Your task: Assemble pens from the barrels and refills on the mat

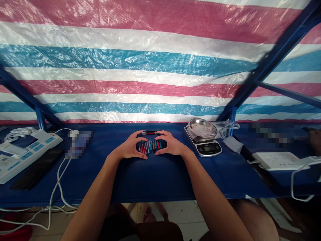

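Two bare hands – left hand (129,147) and right hand (173,145) – curl around opposite ends of a row of slim red, teal and clear pens (151,146) on the dark-blue table (155,182); whether either grips, I cannot tell. Slender black pens (149,132) lie beyond, far side; right, a silver-and-black digital scale (208,148).

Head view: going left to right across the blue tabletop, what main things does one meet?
White power strip → left hand → bunched pens → right hand → digital scale → white socket block.
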Available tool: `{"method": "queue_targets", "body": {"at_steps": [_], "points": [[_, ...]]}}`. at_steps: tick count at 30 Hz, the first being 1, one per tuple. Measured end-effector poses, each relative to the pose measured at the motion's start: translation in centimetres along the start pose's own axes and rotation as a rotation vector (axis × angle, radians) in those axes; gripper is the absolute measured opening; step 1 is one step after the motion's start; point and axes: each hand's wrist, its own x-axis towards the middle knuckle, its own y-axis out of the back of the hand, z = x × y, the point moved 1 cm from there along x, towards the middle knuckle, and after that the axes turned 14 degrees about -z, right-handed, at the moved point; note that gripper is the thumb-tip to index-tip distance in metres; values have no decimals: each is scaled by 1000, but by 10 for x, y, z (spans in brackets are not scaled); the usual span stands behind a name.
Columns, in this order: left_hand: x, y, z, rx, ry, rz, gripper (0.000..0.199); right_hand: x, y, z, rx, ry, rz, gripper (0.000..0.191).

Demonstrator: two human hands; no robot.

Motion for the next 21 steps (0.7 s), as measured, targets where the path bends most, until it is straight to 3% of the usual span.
{"method": "queue_targets", "body": {"at_steps": [6,21], "points": [[1,2,4,10,0,-9,90,0,0,-4,24,-2,46,85],[5,0,13,-16,-104,67,78,6,3,-12,82,86,344,76]]}}
